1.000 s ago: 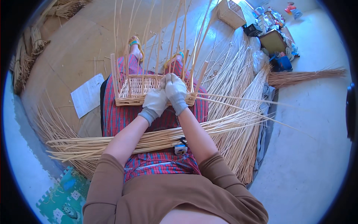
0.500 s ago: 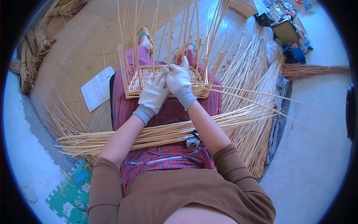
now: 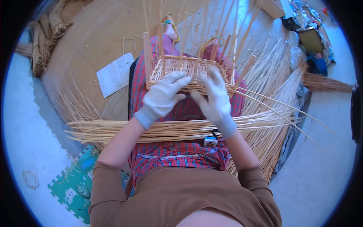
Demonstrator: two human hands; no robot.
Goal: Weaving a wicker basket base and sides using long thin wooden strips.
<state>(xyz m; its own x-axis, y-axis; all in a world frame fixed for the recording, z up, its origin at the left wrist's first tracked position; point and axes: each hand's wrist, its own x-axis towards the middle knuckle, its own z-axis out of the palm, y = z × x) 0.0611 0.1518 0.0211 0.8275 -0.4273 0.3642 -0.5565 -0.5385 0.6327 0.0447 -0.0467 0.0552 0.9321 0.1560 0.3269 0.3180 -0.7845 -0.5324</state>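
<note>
An unfinished wicker basket [image 3: 170, 64] rests across my knees, its woven base facing me and tall thin stakes rising from its sides. My left hand [image 3: 160, 96], in a white glove, reaches to the basket's near rim with fingers stretched out and thumb apart. Close by on the right, my gloved right hand [image 3: 214, 100] is spread at the same rim, somewhat blurred. Neither hand shows anything gripped in it. From the basket's right corner two long loose canes [image 3: 276, 101] run out to the right.
A thick bundle of peeled canes [image 3: 170, 131] lies over my lap, with a tape measure [image 3: 210, 142] beside it. More canes [image 3: 261, 140] cover the floor at right. A white sheet [image 3: 114, 75] lies left of my knees; a green foam mat [image 3: 77, 185] is at lower left.
My hands were together over the basket's middle; now they have parted and drawn back to its near rim, fingers spread. The whole view has shifted a little.
</note>
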